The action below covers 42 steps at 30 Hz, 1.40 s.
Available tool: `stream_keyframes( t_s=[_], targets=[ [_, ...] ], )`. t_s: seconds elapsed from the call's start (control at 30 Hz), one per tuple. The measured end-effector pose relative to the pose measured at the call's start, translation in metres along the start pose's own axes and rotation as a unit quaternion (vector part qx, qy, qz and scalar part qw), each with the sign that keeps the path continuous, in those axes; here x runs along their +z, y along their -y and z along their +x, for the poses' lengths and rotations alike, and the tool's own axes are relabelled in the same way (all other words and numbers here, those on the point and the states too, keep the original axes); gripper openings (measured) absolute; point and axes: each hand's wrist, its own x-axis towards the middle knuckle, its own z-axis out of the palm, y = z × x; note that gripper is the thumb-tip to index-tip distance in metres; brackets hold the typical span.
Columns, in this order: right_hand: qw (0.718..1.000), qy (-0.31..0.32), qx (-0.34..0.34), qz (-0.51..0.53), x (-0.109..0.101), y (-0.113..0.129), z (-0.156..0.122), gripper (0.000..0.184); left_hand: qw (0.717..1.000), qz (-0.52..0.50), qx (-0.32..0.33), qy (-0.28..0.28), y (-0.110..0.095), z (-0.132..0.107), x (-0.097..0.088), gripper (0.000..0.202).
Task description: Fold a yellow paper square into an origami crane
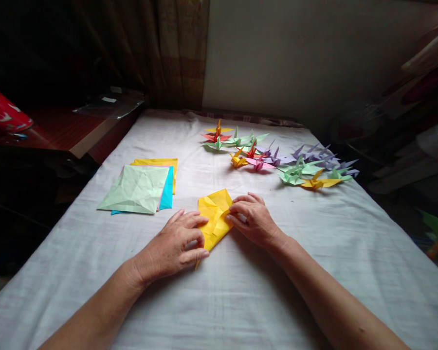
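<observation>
A partly folded sheet of yellow origami paper point(213, 206) lies on the cloth between my hands, with crease lines and a folded flap showing. My left hand point(178, 243) grips its lower left side, the thumb at the bottom edge and the fingers curled over the paper. At the right edge, my right hand point(253, 216) pinches the flap between thumb and index finger. Left of them sits a stack of creased paper squares, a pale green sheet point(136, 187) on top, with blue paper point(167, 189) and yellow paper point(155, 162) sticking out beneath.
Several folded paper cranes point(299, 170) in mixed colours stand across the back right of the white cloth point(219, 311). A brown wooden table point(54, 136) adjoins at the left, bearing a clear plastic bag point(111, 104) and a red patterned object point(3, 109).
</observation>
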Motion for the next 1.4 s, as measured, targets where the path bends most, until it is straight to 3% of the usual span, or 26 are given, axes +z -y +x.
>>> stream_keyframes(
  t_s=[0.43, 0.57, 1.17, 1.27, 1.4],
  targets=[
    [0.998, -0.034, 0.033, -0.028, 0.013, 0.009, 0.005, 0.014, 1.000, 0.004, -0.013, 0.009, -0.002, -0.003, 0.004, 0.019],
    [0.997, -0.051, 0.048, -0.022, 0.015, 0.011, 0.003, 0.015, 1.000, 0.001, -0.011, 0.017, -0.003, -0.003, 0.002, 0.010],
    [0.996, -0.052, 0.066, -0.019, 0.017, 0.010, 0.003, 0.010, 1.000, -0.005, -0.016, -0.006, -0.004, -0.001, 0.005, 0.007],
    [0.996, -0.051, 0.063, -0.023, 0.017, 0.010, 0.003, 0.011, 1.000, 0.002, -0.013, -0.013, -0.002, -0.002, 0.006, 0.012],
    [0.996, -0.056, 0.061, -0.027, 0.017, 0.011, 0.004, 0.010, 1.000, 0.016, 0.003, -0.018, 0.000, -0.002, 0.006, 0.039]
  ],
)
